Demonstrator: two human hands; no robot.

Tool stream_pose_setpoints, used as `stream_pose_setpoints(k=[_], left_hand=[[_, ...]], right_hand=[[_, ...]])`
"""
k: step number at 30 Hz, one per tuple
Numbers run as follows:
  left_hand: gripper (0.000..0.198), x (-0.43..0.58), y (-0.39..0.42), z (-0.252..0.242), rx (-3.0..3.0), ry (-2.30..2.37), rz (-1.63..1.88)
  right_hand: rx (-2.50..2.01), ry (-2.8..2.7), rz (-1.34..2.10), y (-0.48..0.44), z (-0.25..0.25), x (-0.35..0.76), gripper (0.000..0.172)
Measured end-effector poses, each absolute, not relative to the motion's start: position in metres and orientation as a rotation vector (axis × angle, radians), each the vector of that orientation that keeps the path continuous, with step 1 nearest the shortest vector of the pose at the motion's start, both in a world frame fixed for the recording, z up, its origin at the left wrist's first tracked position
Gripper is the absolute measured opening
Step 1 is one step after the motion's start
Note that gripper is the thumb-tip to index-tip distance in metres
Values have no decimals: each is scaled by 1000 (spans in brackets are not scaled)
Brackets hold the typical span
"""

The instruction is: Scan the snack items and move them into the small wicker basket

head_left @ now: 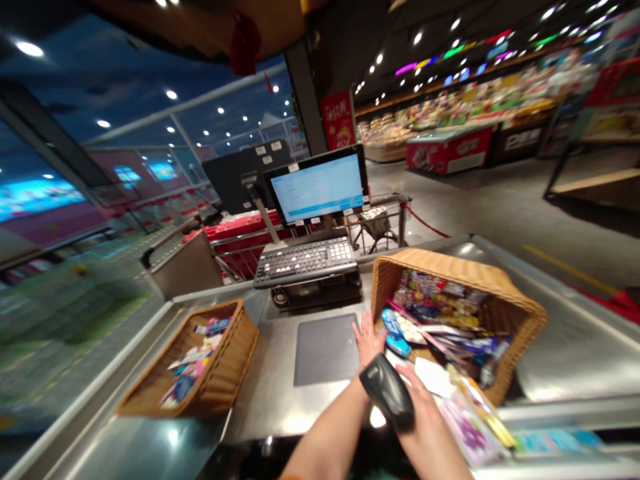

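Note:
My left hand (367, 340) lies flat with fingers spread on the steel checkout counter (280, 393), next to a blue packet (395, 330) spilling from a tipped wicker basket (520, 310). My right hand (417, 393) is wrapped round a black handheld barcode scanner (387, 390), held low over the counter near my left wrist. The tipped basket holds several colourful snack packets. A white card (433, 377) lies just right of the scanner.
A second wicker basket (225, 373) with several packets sits at the left. A dark scanner pad (325, 348) lies ahead, with a keyboard (306, 260) and lit monitor (320, 185) behind it. More packets (473, 427) lie at the counter's near right.

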State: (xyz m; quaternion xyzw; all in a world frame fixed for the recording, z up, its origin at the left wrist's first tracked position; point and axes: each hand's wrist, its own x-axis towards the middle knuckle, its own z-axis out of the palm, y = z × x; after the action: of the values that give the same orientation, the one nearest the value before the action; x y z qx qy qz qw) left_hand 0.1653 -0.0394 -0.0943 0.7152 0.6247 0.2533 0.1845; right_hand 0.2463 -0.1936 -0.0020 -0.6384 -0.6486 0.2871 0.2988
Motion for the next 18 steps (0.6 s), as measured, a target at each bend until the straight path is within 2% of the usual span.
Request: stream_pose_setpoints(k=[2, 18], left_hand=[[32, 166, -39, -100, 2121, 1714, 725], [22, 175, -33, -118, 2219, 1702, 740]], right_hand=[[-1690, -1717, 760, -194, -2, 247, 50], [-1665, -1655, 819, -192, -1, 252, 49]])
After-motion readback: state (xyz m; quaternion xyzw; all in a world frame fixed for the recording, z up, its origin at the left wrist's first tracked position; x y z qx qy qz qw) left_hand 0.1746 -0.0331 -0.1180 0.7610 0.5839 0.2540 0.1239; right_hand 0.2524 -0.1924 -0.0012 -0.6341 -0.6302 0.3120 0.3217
